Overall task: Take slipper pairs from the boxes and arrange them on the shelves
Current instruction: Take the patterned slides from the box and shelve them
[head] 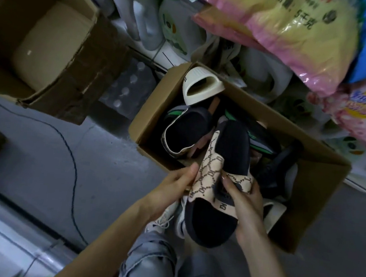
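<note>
In the head view, you hold the dark slippers with beige patterned straps [233,148] between both hands, just above the near end of the open cardboard box [322,175]. Your left hand [172,187] pinches the left edge of a strap. Your right hand [246,210] grips the nearer slipper from its right side, with the thumb pressed on the strap. It looks like two slippers, one lying past the other, but I cannot tell for sure. Their long axis runs straight away from your hands: near end by your knees, far tip over the box. A similar slipper [184,134] lies in the box, ahead and to the left of your left hand. I judge that the next move is a lift clear of the box.
</note>
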Demonstrator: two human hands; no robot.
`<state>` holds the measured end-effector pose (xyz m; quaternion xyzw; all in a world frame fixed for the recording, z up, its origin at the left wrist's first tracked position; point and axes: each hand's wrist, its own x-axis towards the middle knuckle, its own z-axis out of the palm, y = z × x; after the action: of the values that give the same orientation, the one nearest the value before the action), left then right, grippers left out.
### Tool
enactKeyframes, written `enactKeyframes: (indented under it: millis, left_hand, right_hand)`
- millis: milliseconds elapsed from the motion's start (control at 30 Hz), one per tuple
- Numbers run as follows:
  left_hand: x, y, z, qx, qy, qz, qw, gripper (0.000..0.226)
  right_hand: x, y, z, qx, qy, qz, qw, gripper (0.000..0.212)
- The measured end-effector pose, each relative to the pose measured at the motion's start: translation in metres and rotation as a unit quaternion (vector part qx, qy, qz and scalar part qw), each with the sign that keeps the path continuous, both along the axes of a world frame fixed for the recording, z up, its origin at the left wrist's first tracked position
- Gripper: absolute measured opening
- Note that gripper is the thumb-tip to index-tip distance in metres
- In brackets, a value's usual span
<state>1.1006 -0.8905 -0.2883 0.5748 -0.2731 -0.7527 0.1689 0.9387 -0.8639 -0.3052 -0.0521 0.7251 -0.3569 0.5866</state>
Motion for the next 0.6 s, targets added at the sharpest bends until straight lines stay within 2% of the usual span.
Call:
enactKeyframes:
  millis: [67,133,200,300,367,467,533,600]
  left_hand:
    - [0.007,-0.017,-0.011,-0.023,-0.043,0.026,0.998,0.058]
    - [0.023,-0.036,-0.030,-0.067,-0.125,0.047,0.989,0.038]
    - [0.043,-0.051,-0.055,-0.125,-0.227,-0.022,0.966,0.030]
    - [0.067,-0.068,-0.087,-0.200,-0.320,-0.241,0.894,0.036]
    - [0.073,-0.075,-0.101,-0.234,-0.337,-0.367,0.835,0.040]
    - [0.072,-0.082,-0.116,-0.248,-0.336,-0.454,0.787,0.041]
    - [0.070,-0.085,-0.126,-0.255,-0.337,-0.490,0.763,0.041]
    - [0.068,-0.088,-0.135,-0.276,-0.349,-0.545,0.711,0.041]
  right_hand:
    - [-0.008,0.002,-0.010,0.000,0.014,-0.017,1.000,0.045]
    - [-0.016,0.002,-0.019,-0.011,0.028,-0.028,0.999,0.051]
    - [-0.023,-0.002,-0.028,-0.027,0.059,-0.014,0.998,0.060]
    - [-0.034,-0.005,-0.054,-0.032,0.126,0.042,0.991,0.078]
    - [-0.040,-0.003,-0.075,-0.017,0.170,0.085,0.982,0.090]
    - [-0.047,0.003,-0.096,-0.017,0.193,0.128,0.973,0.102]
    - [-0.049,0.006,-0.105,-0.034,0.189,0.128,0.973,0.101]
    - [-0.048,0.010,-0.112,-0.050,0.175,0.118,0.976,0.106]
